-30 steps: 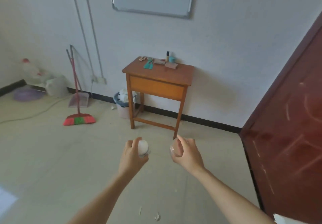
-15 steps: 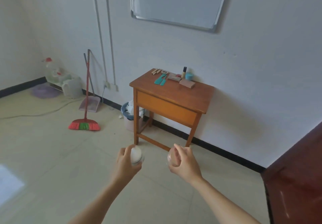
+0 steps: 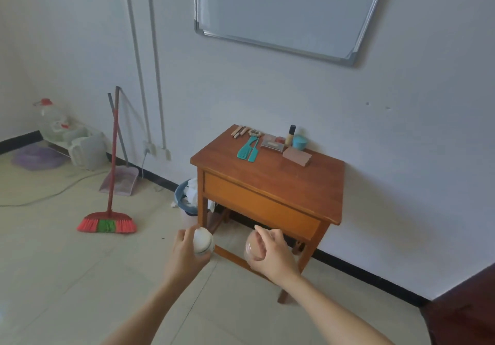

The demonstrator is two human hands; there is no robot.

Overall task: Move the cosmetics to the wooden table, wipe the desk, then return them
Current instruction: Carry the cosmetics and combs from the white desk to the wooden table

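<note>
Holding a white-lidded jar [image 3: 203,240] upright, lid uppermost, the left hand [image 3: 184,257] had its fingers curled round the jar's sides in the air above the floor tiles. Near it on the right, and not touching it, the right hand [image 3: 276,257] wrapped its fingers over a pinkish jar [image 3: 252,246]. Most of that jar was covered, so which way its axis ran could not be told.

Both jars were short of the wooden worktop [image 3: 281,183], near its front left leg and lower than its top. A waste bin [image 3: 184,200] stood by the left legs.

Along the worktop's far edge lay the other cosmetics:
- Two teal combs [image 3: 249,149] lay side by side, long axes running near to far.
- Left of their far ends was a cluster of small sticks [image 3: 239,131].
- To the right lay a flat palette [image 3: 272,143] and a brown case [image 3: 297,156].
- Behind these, a foundation bottle [image 3: 290,135] stood upright, dark cap on top, beside a teal pot [image 3: 299,142].

Farther left, a red broom [image 3: 107,221] and a dustpan [image 3: 120,181] leaned at the wall. A whiteboard [image 3: 281,9] hung above the worktop.
</note>
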